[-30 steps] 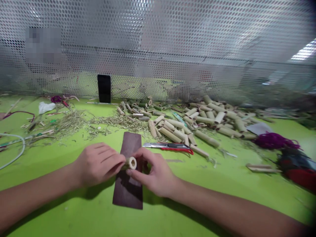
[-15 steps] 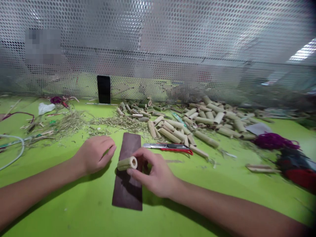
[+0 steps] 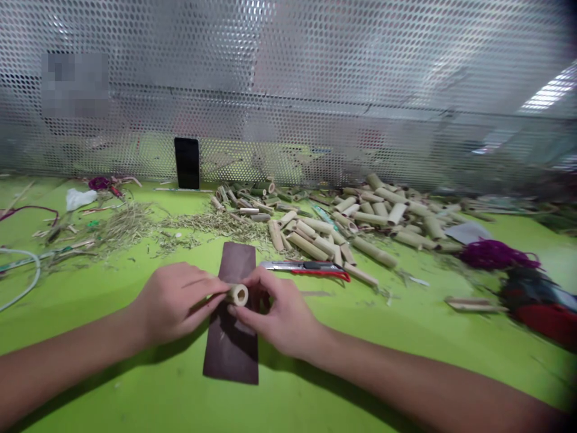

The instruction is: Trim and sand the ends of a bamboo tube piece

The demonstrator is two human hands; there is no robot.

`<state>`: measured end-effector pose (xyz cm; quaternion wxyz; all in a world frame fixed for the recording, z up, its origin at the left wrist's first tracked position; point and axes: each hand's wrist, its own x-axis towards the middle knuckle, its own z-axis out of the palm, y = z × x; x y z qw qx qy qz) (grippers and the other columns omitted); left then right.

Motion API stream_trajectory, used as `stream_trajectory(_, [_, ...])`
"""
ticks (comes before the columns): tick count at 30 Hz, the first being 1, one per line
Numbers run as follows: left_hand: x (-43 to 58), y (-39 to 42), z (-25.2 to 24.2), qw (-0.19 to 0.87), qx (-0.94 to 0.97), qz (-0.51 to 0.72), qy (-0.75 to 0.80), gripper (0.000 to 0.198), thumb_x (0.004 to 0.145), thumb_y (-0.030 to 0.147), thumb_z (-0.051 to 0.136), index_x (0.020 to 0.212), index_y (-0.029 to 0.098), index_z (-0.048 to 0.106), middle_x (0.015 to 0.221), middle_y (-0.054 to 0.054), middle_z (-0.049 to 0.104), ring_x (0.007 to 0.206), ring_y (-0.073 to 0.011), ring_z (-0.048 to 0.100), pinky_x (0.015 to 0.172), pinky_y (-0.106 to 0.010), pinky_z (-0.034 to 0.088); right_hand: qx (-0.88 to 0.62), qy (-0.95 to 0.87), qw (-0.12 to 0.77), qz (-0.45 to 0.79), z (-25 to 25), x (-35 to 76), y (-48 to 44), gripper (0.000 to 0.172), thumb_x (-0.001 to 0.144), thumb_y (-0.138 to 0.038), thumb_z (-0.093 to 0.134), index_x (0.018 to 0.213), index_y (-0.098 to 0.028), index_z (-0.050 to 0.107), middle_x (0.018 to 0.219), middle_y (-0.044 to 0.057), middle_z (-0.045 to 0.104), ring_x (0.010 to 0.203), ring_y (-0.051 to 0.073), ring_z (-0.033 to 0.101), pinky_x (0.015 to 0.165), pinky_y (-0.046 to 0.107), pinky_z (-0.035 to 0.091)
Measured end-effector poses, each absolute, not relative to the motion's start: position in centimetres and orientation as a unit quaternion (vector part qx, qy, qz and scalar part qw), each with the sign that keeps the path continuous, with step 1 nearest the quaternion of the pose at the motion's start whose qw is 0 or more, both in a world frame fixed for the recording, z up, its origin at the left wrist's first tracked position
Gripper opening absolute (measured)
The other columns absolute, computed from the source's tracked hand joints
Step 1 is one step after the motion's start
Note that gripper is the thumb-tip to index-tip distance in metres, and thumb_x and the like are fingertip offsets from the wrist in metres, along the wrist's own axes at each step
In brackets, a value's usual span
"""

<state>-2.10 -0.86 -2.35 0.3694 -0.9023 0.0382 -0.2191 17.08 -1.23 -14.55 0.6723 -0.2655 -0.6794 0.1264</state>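
Observation:
A short hollow bamboo piece [image 3: 239,294] is held above a dark brown strip of sandpaper [image 3: 231,355], its open end facing right and toward me. My left hand [image 3: 178,300] pinches the left end, which its fingers partly cover. Thumb and fingertips of my right hand [image 3: 279,313] grip the same piece near its open end. Just beyond my right hand lies a utility knife [image 3: 311,269] with a red and black handle, its blade pointing left.
Many cut bamboo pieces [image 3: 369,216] are heaped at the back right. Shavings [image 3: 211,225] lie left of them. A phone [image 3: 187,163] leans on the perforated metal screen [image 3: 288,96]. Purple string [image 3: 496,254] and a red-black tool [image 3: 541,307] sit at right, a white cable [image 3: 33,282] at left.
My left hand has moved right and taken hold of the bamboo piece's left end. My right hand keeps its grip, and the open end has turned more toward me.

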Motion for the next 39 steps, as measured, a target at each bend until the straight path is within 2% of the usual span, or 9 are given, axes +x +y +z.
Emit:
stream_trajectory(5, [-2.1,-0.8,-2.4,0.402,-0.888,-0.216,0.055,0.011,0.101,0.015,0.06,0.099,0.017,0.07,0.078,0.001,0.078,0.061,-0.0115,0.07,0.059,-0.024,0.056,-0.268,-0.684,0.665,0.134,-14.5,17.0,-1.3,0.019,0.079,-0.031,0.077,0.088,-0.022,0.063,0.079,0.0,0.072,0.066,0.015,0.062,0.057,0.025,0.044])
stream_trajectory(10, [-1.9,-1.1,-2.5,0.464,-0.86,-0.198,0.072,0.015,0.101,0.013,0.057,0.091,0.015,0.068,0.074,-0.001,0.076,0.056,-0.0117,0.068,0.057,-0.026,0.055,-0.269,-0.689,0.662,0.121,-14.5,17.0,-1.3,0.018,0.079,-0.029,0.076,0.087,-0.022,0.062,0.077,-0.001,0.072,0.063,0.014,0.06,0.056,0.026,0.044])
stream_trajectory(17, [-1.9,-1.2,-2.1,0.469,-0.857,-0.198,0.074,0.015,0.102,0.013,0.056,0.091,0.014,0.067,0.072,0.0,0.076,0.054,-0.0111,0.067,0.056,-0.024,0.054,-0.26,-0.692,0.661,0.128,-14.5,17.1,-1.2,0.019,0.08,-0.032,0.075,0.089,-0.021,0.062,0.078,0.0,0.071,0.063,0.014,0.06,0.056,0.026,0.044])
stream_trajectory(26, [-2.2,-0.2,-1.4,0.377,-0.898,-0.219,0.053,0.014,0.103,0.023,0.056,0.096,0.017,0.067,0.073,0.0,0.075,0.054,-0.0118,0.066,0.049,-0.022,0.05,-0.228,-0.68,0.679,0.161,-14.3,17.2,-1.3,0.023,0.083,-0.033,0.076,0.093,-0.022,0.058,0.079,0.0,0.068,0.062,0.014,0.058,0.054,0.026,0.043])
stream_trajectory(32, [-2.3,0.1,-2.1,0.358,-0.9,-0.235,0.081,0.01,0.103,0.022,0.06,0.103,0.015,0.067,0.092,-0.006,0.078,0.075,-0.0153,0.074,0.065,-0.025,0.059,-0.21,-0.67,0.683,0.203,-14.4,17.2,-1.3,0.029,0.082,-0.037,0.079,0.091,-0.022,0.056,0.077,-0.002,0.066,0.06,0.012,0.055,0.052,0.025,0.04])
stream_trajectory(39, [-2.0,-0.2,-2.1,0.355,-0.901,-0.239,0.079,0.016,0.106,0.024,0.057,0.095,0.016,0.065,0.086,-0.004,0.077,0.07,-0.0138,0.071,0.063,-0.023,0.056,-0.22,-0.671,0.678,0.203,-14.2,17.1,-1.6,0.03,0.081,-0.036,0.08,0.089,-0.021,0.056,0.077,-0.002,0.065,0.062,0.013,0.054,0.054,0.025,0.038])
